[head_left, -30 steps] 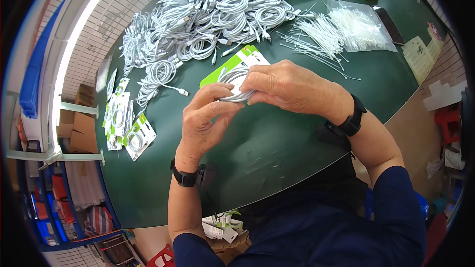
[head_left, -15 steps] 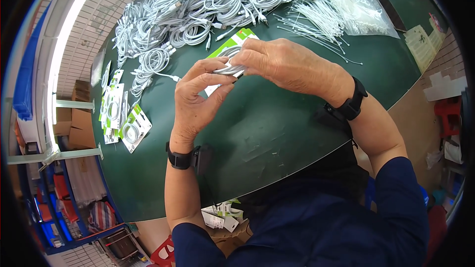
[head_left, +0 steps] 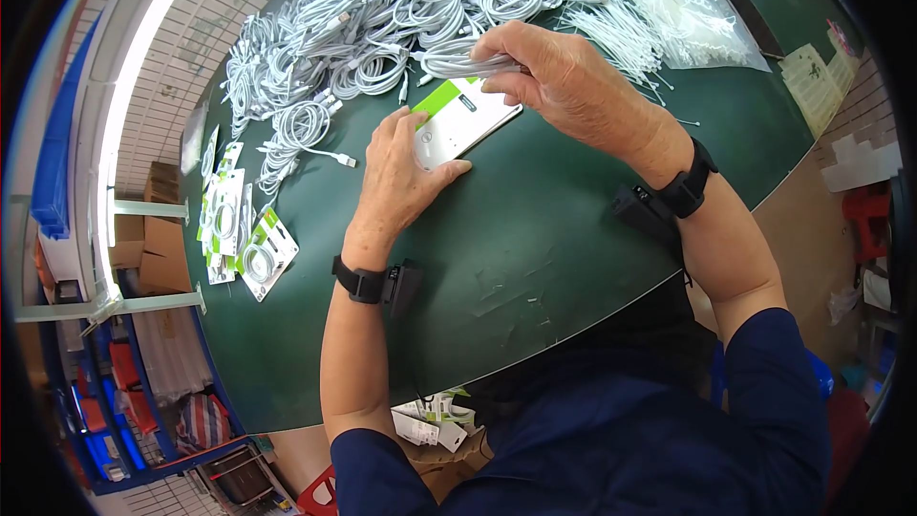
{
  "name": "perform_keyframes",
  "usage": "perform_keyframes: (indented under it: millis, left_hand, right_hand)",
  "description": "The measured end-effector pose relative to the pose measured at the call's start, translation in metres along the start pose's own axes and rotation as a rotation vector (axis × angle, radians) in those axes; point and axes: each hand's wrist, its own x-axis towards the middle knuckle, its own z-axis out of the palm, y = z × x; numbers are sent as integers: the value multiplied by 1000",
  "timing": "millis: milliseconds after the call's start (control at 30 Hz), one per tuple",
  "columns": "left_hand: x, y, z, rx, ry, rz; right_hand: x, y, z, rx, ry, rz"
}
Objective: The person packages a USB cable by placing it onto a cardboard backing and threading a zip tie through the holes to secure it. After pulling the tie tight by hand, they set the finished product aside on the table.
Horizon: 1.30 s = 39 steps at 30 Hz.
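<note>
**Obs.: slip and snag risks**

I am watching the right hand (head_left: pixel 511 67) grasping a coiled cable (head_left: pixel 458 69) between thumb and fingers, near the far edge of a card (head_left: pixel 468 124) on the green table (head_left: pixel 458 258). The left hand (head_left: pixel 394 167) is curving around the card's left end, thumb apart from fingers; whether it is pinching or only steadying, I cannot tell.

Risks (my judgement):
1. Coil springing open. Cause: the grip is covering only its right end, and I am seeing no tie, though fingers are hiding part.
2. Snagging. Cause: the coil is overlapping, from my angle, the near side of the cable pile (head_left: pixel 353 24); whether they are touching is unclear.
3. Card skidding or creasing. Cause: a light or uneven left-hand hold on a smooth tabletop.

Appearance: the coil is showing pale grey-white, several strands lying side by side in a flattened oval. Its plugs are not showing clearly. The card is presenting a white face, a bright green band along its upper left and a small dark patch.
</note>
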Motion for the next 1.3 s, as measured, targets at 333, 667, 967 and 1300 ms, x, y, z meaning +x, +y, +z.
perform_keyframes:
  millis: [333,667,967,1300]
  left_hand:
    - [6,-9,-13,36,-113,82]
    - [16,-8,-22,123,36,138]
    - [-22,23,-57,204,242,147]
    - [-73,57,-49,1,99,86]
  right_hand:
    - [4,2,-4,25,54,-85]
    - [5,-2,-7,118,101,16]
    - [2,-13,-13,294,90,154]
    - [-6,-39,17,252,-190,-20]
